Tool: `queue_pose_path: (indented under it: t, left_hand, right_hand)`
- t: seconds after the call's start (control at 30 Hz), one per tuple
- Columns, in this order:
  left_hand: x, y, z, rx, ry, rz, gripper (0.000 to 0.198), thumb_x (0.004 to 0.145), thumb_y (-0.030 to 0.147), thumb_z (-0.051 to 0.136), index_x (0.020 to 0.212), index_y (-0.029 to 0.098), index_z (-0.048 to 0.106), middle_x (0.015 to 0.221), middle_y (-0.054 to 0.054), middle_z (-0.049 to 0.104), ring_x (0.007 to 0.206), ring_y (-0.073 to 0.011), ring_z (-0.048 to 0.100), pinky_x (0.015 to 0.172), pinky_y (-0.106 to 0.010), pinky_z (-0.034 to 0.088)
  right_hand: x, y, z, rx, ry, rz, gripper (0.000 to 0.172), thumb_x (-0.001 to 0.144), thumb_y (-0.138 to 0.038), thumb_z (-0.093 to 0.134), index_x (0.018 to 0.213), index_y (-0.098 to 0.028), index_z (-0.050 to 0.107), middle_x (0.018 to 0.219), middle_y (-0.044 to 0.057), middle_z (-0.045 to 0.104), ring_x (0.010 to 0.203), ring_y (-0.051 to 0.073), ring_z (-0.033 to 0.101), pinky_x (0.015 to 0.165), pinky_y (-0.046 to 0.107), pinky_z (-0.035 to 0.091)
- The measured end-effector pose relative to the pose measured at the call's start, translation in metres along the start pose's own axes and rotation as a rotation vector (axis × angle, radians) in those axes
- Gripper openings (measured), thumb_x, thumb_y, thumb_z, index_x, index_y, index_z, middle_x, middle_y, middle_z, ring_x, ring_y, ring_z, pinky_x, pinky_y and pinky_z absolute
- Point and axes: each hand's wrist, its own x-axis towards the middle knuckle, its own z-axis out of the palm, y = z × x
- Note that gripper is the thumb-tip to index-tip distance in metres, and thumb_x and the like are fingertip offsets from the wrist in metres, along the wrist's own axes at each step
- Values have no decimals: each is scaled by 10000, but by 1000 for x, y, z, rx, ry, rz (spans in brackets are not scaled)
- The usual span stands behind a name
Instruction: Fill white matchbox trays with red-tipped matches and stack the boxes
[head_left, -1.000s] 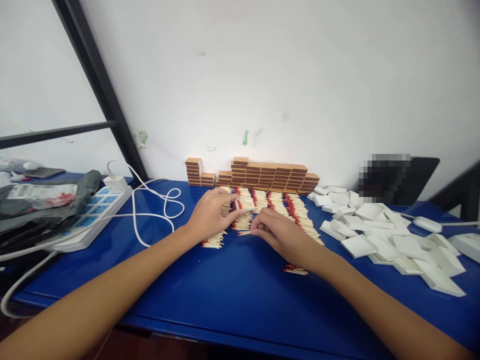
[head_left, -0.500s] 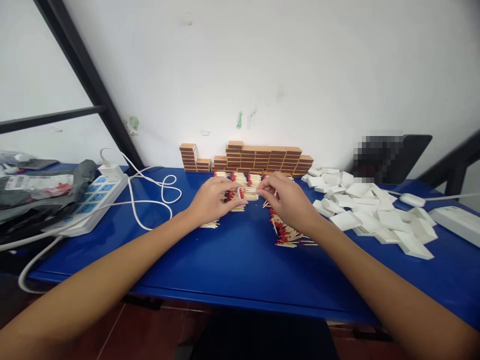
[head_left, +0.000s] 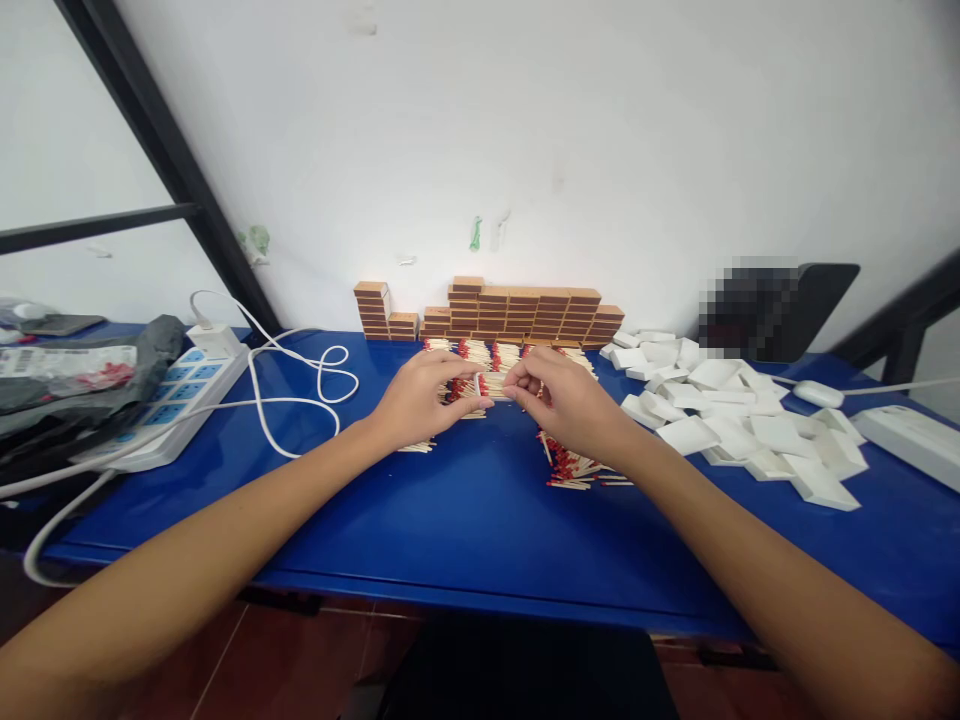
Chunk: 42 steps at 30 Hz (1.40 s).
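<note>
My left hand [head_left: 427,398] is closed, thumb and fingers gripping a small white matchbox tray [head_left: 478,384] seen edge-on. Red-tipped matches [head_left: 496,386] lie at the tray's right side. At their pale ends, the fingers of my right hand [head_left: 559,395] are pinched together; the fingertips partly hide what they grip. Bundles of matches [head_left: 474,352] lie in rows just behind both hands. A looser heap of matches [head_left: 570,465] spreads below my right hand.
Stacked brown matchboxes [head_left: 525,312] line the wall. Many white trays [head_left: 750,425] are piled to the right, near a dark tablet-like object [head_left: 821,310] and a white charger [head_left: 819,394]. A power strip [head_left: 180,400], white cables [head_left: 262,400] and dark bags [head_left: 67,385] occupy the left of the blue table [head_left: 450,530].
The view has shifted slightly. My right hand has moved a little toward the left hand, its fingertips closer to the tray. The left hand keeps its grip.
</note>
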Motion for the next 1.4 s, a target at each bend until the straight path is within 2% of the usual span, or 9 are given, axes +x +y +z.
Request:
queue_pose_path:
  t: [0.27, 0.43, 0.6, 0.73, 0.9, 1.03, 1.2, 1.4]
  left_hand:
    - [2, 3, -2, -45, -32, -19, 417, 909, 573, 779, 1121, 214, 790, 1022, -76, 805, 950, -241, 750, 896, -400, 592]
    - [2, 4, -1, -61, -47, -12, 410, 905, 570, 784, 1111, 216, 795, 1053, -85, 809, 984, -252, 754, 919, -403, 593]
    - [3, 4, -2, -52, -63, -13, 392, 910, 532, 793, 1133, 209, 788, 1041, -78, 800, 968, -243, 746, 903, -395, 587]
    - [5, 0, -5, 52, -19, -53, 401, 909, 512, 800, 1153, 194, 784, 1122, -101, 787, 1042, -263, 731, 960, -426, 579]
    - [8, -9, -11, 137, 63, -195, 349, 916, 428, 808, 1173, 193, 782, 1123, -93, 798, 1088, -279, 732, 992, -446, 570]
    - [8, -12, -12, 141, 64, -232, 327, 908, 396, 813, 1172, 207, 780, 1097, -74, 806, 1078, -278, 734, 984, -446, 571]
    - [7, -10, -10, 141, 52, -203, 342, 910, 401, 811, 1186, 201, 778, 1124, -80, 803, 1086, -277, 733, 995, -449, 571]
    - [6, -11, -10, 137, 28, -183, 377, 915, 429, 806, 1208, 194, 773, 1156, -97, 796, 1102, -288, 731, 1002, -467, 574]
  right_hand:
    - [1, 3, 0, -29, -13, 33, 137, 1022, -268, 566, 898, -223, 603, 935, 64, 643, 790, 201, 589, 715, 350, 461]
    - [1, 4, 2, -3, -15, 27, 90, 1016, -269, 596, 950, -222, 636, 959, 54, 635, 760, 181, 572, 697, 331, 446]
    - [2, -5, -1, -3, 86, 68, 113, 1009, -280, 617, 916, -225, 651, 868, 36, 624, 723, 181, 555, 676, 333, 440]
    - [2, -10, 4, -34, 180, 54, 122, 1023, -297, 602, 924, -237, 640, 816, 35, 615, 728, 199, 557, 691, 350, 450]
    - [-1, -8, 26, -58, 5, -45, 91, 1014, -263, 604, 956, -229, 665, 939, 77, 637, 908, 246, 618, 828, 403, 502]
    - [-1, -5, 36, -118, -93, -69, 61, 990, -229, 632, 956, -229, 683, 982, 93, 625, 1000, 280, 601, 903, 450, 510]
    - [0, -2, 38, -91, -158, -30, 103, 974, -159, 607, 906, -217, 657, 964, 83, 630, 982, 266, 601, 897, 431, 511]
    - [-4, -2, 32, -69, -184, -25, 99, 986, -163, 585, 913, -213, 629, 967, 86, 635, 965, 257, 595, 872, 416, 502]
